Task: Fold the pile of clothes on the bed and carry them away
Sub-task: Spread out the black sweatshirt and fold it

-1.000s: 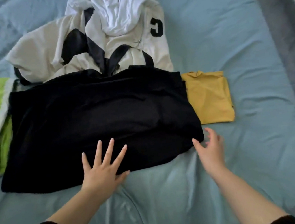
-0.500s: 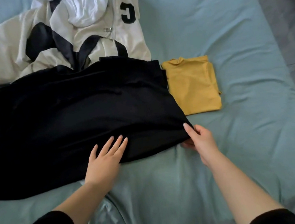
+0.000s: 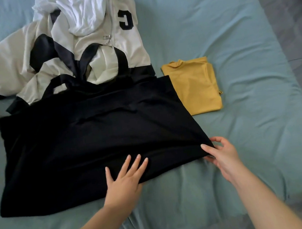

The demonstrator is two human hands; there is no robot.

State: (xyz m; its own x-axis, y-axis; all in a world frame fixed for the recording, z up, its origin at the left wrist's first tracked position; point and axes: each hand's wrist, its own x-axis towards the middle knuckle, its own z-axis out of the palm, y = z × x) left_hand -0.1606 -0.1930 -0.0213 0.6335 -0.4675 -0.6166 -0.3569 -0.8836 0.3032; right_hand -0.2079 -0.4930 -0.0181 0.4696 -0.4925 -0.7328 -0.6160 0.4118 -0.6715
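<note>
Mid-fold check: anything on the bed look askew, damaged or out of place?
Nothing damaged or spilled. The black garment lies spread flat, but its top edge overlaps the crumpled cream jacket, so folding it may drag that jacket. The yellow shirt sits neatly folded at its right edge.

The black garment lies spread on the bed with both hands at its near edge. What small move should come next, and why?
Probably lift the near right corner and fold it leftward over the black garment. The right hand pinches that corner, while the left hand presses flat on the near edge, likely anchoring the cloth.
</note>
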